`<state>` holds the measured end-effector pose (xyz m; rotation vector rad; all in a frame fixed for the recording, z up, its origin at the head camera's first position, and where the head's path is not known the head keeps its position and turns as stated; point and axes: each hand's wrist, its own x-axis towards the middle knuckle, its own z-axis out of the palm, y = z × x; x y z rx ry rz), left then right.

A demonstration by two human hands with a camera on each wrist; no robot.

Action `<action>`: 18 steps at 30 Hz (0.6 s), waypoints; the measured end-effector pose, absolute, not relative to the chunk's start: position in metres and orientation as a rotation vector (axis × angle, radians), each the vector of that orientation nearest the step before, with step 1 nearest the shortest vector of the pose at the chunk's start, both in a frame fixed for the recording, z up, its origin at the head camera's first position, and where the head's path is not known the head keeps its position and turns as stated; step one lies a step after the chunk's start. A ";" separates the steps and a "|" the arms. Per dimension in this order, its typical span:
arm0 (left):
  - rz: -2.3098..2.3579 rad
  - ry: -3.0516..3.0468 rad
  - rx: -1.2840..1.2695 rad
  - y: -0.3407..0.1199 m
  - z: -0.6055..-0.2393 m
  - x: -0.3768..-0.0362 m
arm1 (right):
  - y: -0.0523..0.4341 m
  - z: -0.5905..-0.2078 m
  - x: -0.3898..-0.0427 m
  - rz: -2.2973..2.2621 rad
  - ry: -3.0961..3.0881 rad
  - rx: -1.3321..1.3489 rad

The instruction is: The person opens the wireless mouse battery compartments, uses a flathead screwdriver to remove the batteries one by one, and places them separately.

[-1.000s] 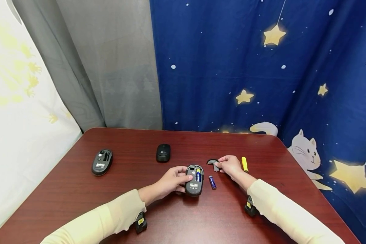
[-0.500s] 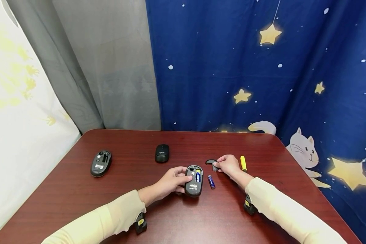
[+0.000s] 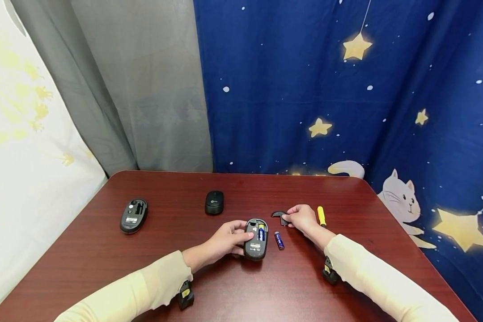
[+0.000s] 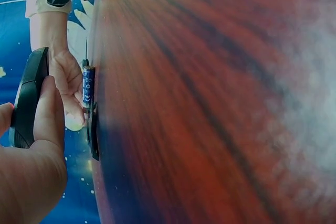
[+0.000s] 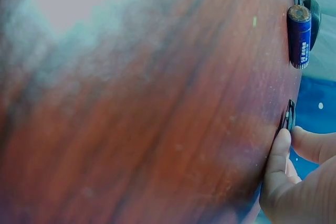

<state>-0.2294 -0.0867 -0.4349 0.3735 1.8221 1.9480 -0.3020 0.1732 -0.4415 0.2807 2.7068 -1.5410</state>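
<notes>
A black mouse [image 3: 256, 238] lies upside down on the dark red table [image 3: 241, 286], its battery bay uncovered with a blue battery inside. My left hand [image 3: 225, 239] grips its left side; the mouse [image 4: 29, 98] shows under my thumb in the left wrist view. A loose blue battery [image 3: 279, 240] lies just right of it, also seen as the battery [image 4: 88, 86] and the battery [image 5: 300, 36]. My right hand [image 3: 302, 218] pinches the black battery cover [image 3: 280, 215], which lies flat on the table; the cover [image 5: 287, 115] shows edge-on at my fingertips.
A second upside-down mouse [image 3: 133, 215] with an uncovered bay lies at the left. A third black mouse [image 3: 214, 202] sits upright behind the middle. A yellow battery [image 3: 321, 216] lies right of my right hand. Curtains hang behind the table.
</notes>
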 end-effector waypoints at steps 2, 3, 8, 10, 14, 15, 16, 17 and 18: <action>1.950 1.823 0.376 -0.087 -0.435 -0.229 | 0.173 -0.442 -0.302 -1.550 2.700 0.278; 1.951 1.823 0.376 -0.087 -0.434 -0.229 | 0.173 -0.441 -0.302 -1.561 2.689 0.280; 1.946 1.826 0.371 -0.089 -0.434 -0.229 | 0.175 -0.433 -0.297 -1.668 2.596 0.258; 1.944 1.831 0.368 -0.090 -0.434 -0.228 | 0.177 -0.428 -0.295 -1.729 2.552 0.239; 1.944 1.837 0.370 -0.091 -0.433 -0.228 | 0.187 -0.415 -0.294 -1.774 2.512 0.260; 1.943 1.837 0.370 -0.091 -0.433 -0.228 | 0.189 -0.412 -0.294 -1.774 2.512 0.265; 1.943 1.837 0.373 -0.091 -0.433 -0.228 | 0.193 -0.409 -0.295 -1.771 2.510 0.279; 1.943 1.838 0.373 -0.092 -0.433 -0.228 | 0.196 -0.406 -0.296 -1.767 2.513 0.286; 1.941 1.839 0.375 -0.092 -0.433 -0.228 | 0.199 -0.404 -0.296 -1.770 2.513 0.284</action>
